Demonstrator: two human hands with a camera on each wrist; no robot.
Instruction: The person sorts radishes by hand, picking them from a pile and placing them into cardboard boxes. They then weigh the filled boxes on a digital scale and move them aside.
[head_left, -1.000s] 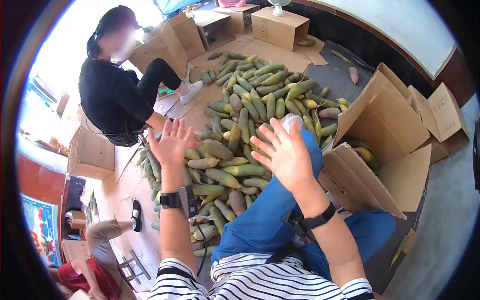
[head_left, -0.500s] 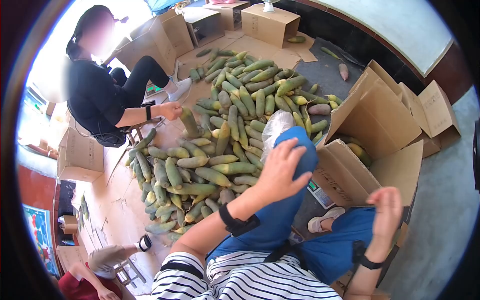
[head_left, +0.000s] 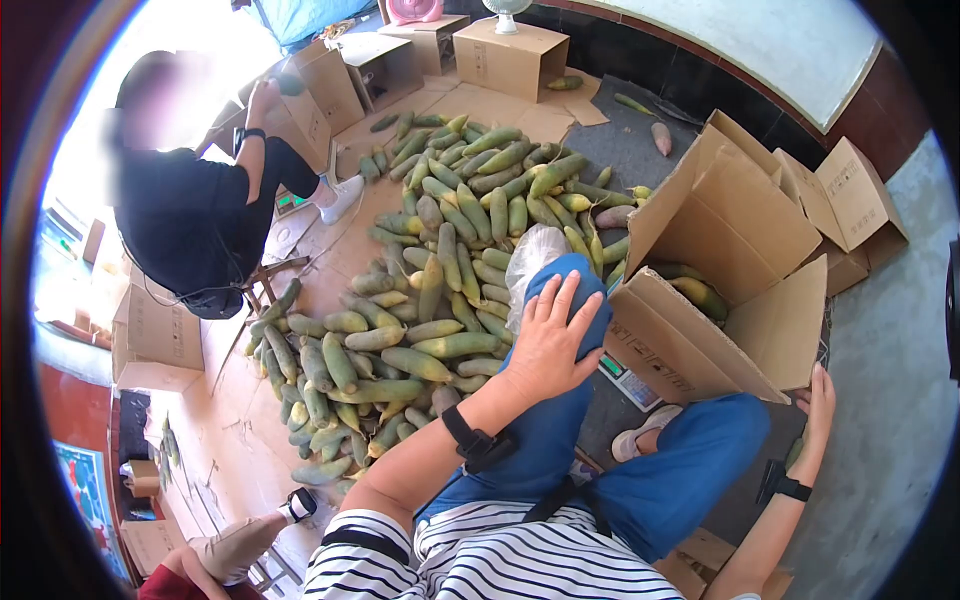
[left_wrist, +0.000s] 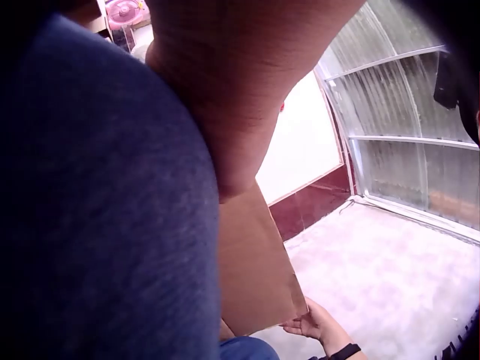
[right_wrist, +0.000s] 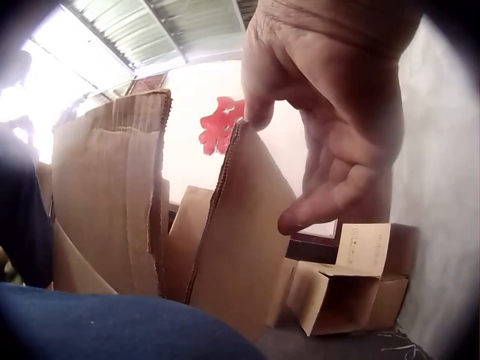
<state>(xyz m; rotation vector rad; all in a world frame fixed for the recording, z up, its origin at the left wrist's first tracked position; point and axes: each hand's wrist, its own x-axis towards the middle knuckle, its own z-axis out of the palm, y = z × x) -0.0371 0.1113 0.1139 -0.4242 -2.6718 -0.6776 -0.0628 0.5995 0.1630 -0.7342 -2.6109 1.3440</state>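
My left hand [head_left: 552,345] rests with fingers spread on my raised knee, over the blue trousers [head_left: 545,420]. At the near corner of the open cardboard box [head_left: 690,345], my right hand [head_left: 818,410] holds the edge of a flap. In the right wrist view the thumb of that hand [right_wrist: 341,127] meets the flap's edge [right_wrist: 244,217], and the fingers bend round its other side. Large green radishes [head_left: 700,298] show inside the box. A big heap of green radishes [head_left: 430,355] lies on the floor in front of me.
A clear plastic bag [head_left: 532,262] lies by my knee. A digital scale [head_left: 630,385] stands beside the box. More cardboard boxes [head_left: 510,55] line the back and right. Across the heap sits a person in black [head_left: 190,220]; another person's leg [head_left: 245,545] shows at lower left.
Both raised hands have come down: the left onto my knee, the right across to the box flap. The person in black took up a radish, and that arm is now raised.
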